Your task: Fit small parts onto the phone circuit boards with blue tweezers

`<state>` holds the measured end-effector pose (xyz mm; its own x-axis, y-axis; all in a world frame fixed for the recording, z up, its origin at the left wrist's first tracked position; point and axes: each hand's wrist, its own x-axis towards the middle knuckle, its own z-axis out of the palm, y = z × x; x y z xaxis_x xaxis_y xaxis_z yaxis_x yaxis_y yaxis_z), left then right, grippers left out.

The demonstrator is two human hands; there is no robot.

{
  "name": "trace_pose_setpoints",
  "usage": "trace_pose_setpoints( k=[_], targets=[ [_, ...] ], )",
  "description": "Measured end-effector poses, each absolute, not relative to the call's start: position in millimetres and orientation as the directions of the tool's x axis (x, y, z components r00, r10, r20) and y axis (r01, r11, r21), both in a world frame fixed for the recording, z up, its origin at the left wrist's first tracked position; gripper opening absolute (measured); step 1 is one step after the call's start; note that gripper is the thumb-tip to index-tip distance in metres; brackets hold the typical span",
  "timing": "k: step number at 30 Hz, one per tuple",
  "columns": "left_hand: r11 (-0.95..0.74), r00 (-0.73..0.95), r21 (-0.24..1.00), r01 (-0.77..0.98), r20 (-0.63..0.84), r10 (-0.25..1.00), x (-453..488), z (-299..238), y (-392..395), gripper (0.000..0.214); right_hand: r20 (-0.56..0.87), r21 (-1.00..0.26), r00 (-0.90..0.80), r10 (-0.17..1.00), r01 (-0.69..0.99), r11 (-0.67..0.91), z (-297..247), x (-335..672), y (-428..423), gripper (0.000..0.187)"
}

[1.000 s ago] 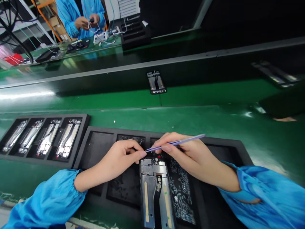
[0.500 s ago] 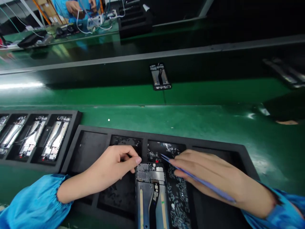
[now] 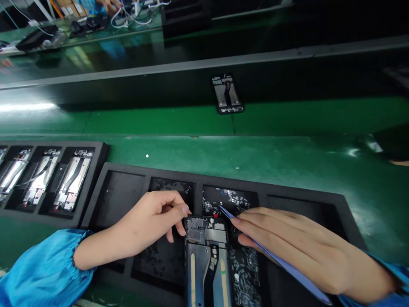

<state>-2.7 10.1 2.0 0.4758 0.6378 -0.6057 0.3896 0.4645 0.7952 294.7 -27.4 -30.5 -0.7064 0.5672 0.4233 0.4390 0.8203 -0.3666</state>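
An opened phone (image 3: 212, 260), its circuit board and black ribbon cable showing, lies over a black foam tray (image 3: 115, 167). My left hand (image 3: 161, 219) is at the phone's top left corner, thumb and forefinger pinched together; whether a tiny part is between them I cannot make out. Blue tweezers (image 3: 287, 268) are gripped in my right hand (image 3: 297, 247). Their tips hover over the tray compartment just above the phone's top edge, close to a small red spot (image 3: 216, 215). Many tiny loose parts (image 3: 246, 273) fill the compartment beside the phone.
To the left, a second foam tray (image 3: 104, 155) holds several opened phones (image 3: 73, 179). Another opened phone (image 3: 227, 94) lies on the green surface ahead, below a metal rail (image 3: 179, 67). Across the bench are cables (image 3: 128, 21) and another person's hand (image 3: 110, 5).
My view has shifted slightly, moving the phone and trays in the picture. Both hands stay near the phone's top edge, the tweezers still in my right hand.
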Motion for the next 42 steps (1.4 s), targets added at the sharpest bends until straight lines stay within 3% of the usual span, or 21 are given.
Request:
trace_pose_setpoints(
  k=[7,14,23,32,38,42],
  targets=[
    [0.500,0.471,0.768,0.401,-0.641,0.606,-1.7,4.7,9.3,0.022,0.456,-0.326,-0.680,0.574,0.473,0.819,-29.6,302.7,-33.9,0.057],
    [0.490,0.497,0.776,0.397,-0.630,0.596,-2.4,2.3,9.5,0.021,0.437,-0.171,-0.768,0.467,0.439,0.882,-29.5,296.8,-37.3,0.036],
    [0.481,0.506,0.781,0.399,-0.625,0.594,-2.5,1.6,9.7,0.021,0.425,-0.041,-0.809,0.406,0.431,0.902,-24.9,293.6,-39.6,0.029],
    [0.485,0.518,0.779,0.398,-0.627,0.582,-2.7,3.6,10.4,0.018,0.383,-0.083,-0.818,0.429,0.432,0.898,-28.3,295.4,-41.4,0.029],
    [0.484,0.522,0.779,0.399,-0.627,0.579,-1.4,4.2,11.8,0.017,0.359,-0.187,-0.795,0.490,0.453,0.872,-35.3,299.7,-47.6,0.042],
    [0.470,0.531,0.785,0.402,-0.619,0.579,-2.2,3.6,10.1,0.018,0.336,-0.145,-0.819,0.465,0.443,0.885,-37.4,297.0,-48.1,0.046]
  ],
)
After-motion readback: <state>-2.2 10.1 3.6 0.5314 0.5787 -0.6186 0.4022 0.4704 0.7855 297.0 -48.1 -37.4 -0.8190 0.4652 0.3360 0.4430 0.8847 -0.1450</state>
